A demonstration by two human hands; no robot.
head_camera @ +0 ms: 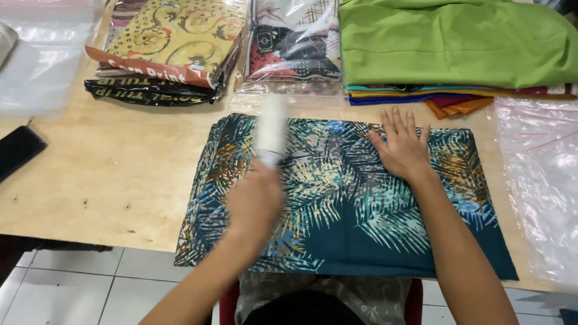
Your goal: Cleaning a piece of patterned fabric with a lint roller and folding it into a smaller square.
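Left hand is motion-blurred; the white cylindrical object it grips lacks readable detail; clear plastic bag right of the right hand is edge-cropped.

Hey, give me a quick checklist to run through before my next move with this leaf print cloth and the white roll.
1. Leaf print cloth flat on the table: ok.
2. Right hand pressing the cloth, fingers spread: ok.
3. Left hand gripping the white roll: ok, though blurred by motion.
4. Kind of roll: cannot tell, too blurred.
5. Near edge of cloth fully on the table: not ok, it hangs over the front edge.
6. Green cloth stack clear of the work: ok, apart behind it.
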